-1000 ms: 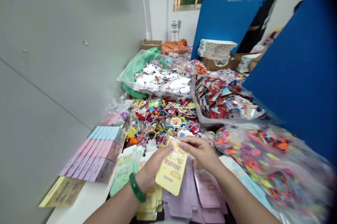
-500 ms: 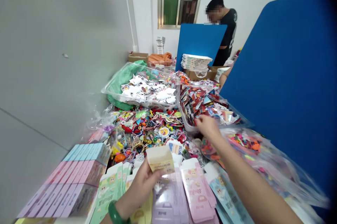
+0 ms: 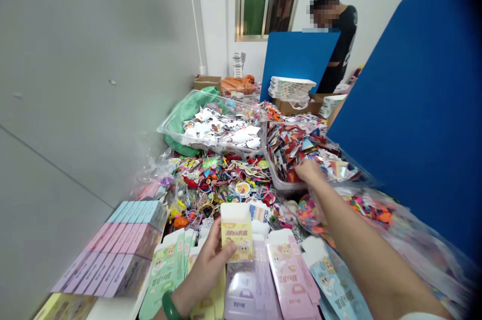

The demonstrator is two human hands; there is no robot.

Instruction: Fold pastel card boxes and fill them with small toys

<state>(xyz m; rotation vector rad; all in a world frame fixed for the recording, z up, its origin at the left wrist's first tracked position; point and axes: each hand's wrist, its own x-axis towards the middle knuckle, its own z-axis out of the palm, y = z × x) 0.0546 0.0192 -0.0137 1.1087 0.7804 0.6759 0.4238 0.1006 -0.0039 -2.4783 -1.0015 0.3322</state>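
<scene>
My left hand (image 3: 205, 267), with a green bangle on the wrist, grips a small yellow carton (image 3: 236, 232) standing upright with its top flaps open. My right hand (image 3: 309, 170) reaches forward into a clear bin (image 3: 283, 187) of red and mixed-colour packets (image 3: 301, 147); its fingers are buried among them and hidden. Below my hands lie flat unfolded cartons in green (image 3: 165, 270), purple (image 3: 244, 285), pink (image 3: 289, 280) and blue (image 3: 335, 285).
A row of folded pink and blue boxes (image 3: 120, 250) stands at the left. Colourful trinkets (image 3: 222, 179) cover the middle, a clear bin of white stickers (image 3: 222, 127) behind them. Blue partitions (image 3: 414, 109) rise at the right. Another person (image 3: 339, 44) stands at the back.
The yellow carton went from flat between both hands to opened upright in my left hand alone. My right hand left it and reached forward into the packet bin.
</scene>
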